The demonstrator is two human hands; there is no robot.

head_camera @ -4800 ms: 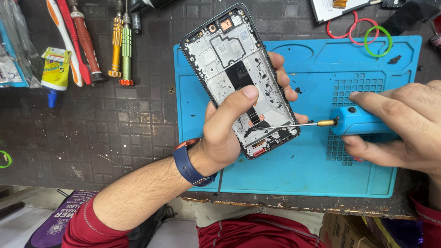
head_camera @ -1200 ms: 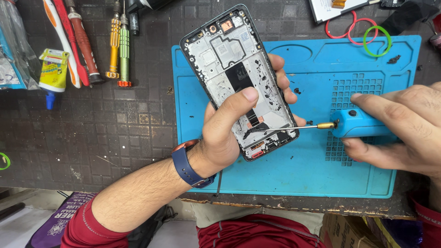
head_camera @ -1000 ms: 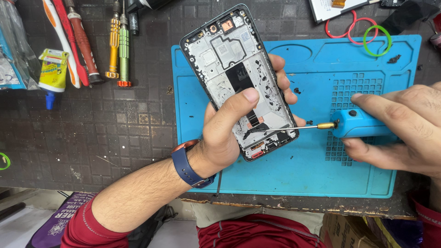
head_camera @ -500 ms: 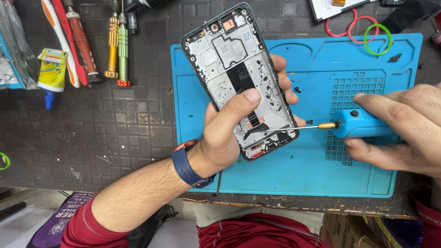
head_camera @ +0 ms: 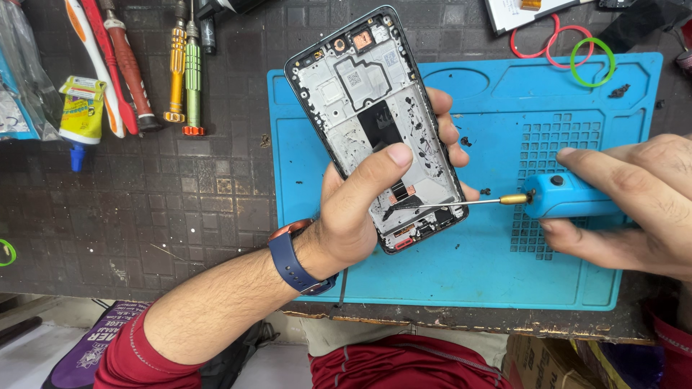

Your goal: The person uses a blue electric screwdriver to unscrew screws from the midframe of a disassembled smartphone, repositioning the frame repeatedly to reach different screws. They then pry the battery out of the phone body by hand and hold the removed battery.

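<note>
Left hand (head_camera: 353,216) grasps the opened phone frame (head_camera: 378,122) tilted above the blue mat (head_camera: 468,274), right hand (head_camera: 634,202) clenched on the blue screwdriver (head_camera: 566,196) — bit at the near end could slip and gouge the board.

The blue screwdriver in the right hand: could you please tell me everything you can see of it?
The blue screwdriver has a smooth, plastic-looking blue barrel with a small dark button on top, a brass-coloured collar and a thin metal shaft. It lies nearly level, pointing left above the blue mat. The right hand grips the barrel; its tip reaches the lower end of the opened phone, held by the left hand.
</note>
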